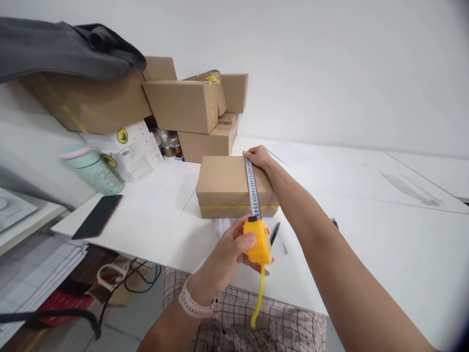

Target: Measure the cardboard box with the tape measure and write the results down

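My left hand (234,244) is wrapped round the yellow case of a tape measure (258,244), just in front of a closed cardboard box (223,178). The silver blade runs from the case up across the top of the box to its far edge. There my right hand (259,157) pinches the blade's end against the box. A yellow strap dangles below the case. Under the near side of the box lies a printed sheet (223,226), partly covered, and a black pen (275,233) rests beside the tape measure.
Several cardboard boxes (179,105) are stacked at the back left, near a grey cloth (66,54). A mint tumbler (97,171) stands by white avocado-print boxes (137,156). A dark phone (97,216) lies at the table's left edge. Cables (142,278) hang below.
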The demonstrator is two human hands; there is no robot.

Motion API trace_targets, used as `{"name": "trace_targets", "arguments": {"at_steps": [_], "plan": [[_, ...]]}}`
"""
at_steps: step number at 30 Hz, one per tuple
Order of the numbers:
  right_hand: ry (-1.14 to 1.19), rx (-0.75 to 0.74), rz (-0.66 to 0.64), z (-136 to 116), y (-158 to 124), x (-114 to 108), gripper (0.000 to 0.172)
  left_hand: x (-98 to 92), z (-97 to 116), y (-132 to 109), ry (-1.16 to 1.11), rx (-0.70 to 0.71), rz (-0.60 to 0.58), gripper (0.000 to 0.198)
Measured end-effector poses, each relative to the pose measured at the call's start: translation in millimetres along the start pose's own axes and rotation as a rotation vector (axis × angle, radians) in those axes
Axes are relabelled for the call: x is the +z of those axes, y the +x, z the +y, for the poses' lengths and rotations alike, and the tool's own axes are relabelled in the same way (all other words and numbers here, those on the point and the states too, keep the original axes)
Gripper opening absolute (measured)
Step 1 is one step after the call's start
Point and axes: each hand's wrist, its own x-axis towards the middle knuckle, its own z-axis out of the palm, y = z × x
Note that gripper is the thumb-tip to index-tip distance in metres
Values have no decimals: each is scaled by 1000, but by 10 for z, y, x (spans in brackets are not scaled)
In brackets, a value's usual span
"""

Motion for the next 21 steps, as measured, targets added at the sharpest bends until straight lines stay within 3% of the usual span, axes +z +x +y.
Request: {"name": "trace_targets", "arguments": {"at_steps": [8,12,15,18,21], "plan": [[34,44,-15,-119,33,-16,26,-40,28,301,16,16,69,46],[235,9,-5,-24,-13,-118,41,-134,105,246,56,21,66,48],[385,-3,94,154,-39,-291,58,-355,189,-3,182,152,150,55],[439,62,194,413,-216,-441,67,-676,255,-247,342,356,339,67],[454,169,92,643,-580,-482,73,-938,292,-314,426,409,478,65]]}}
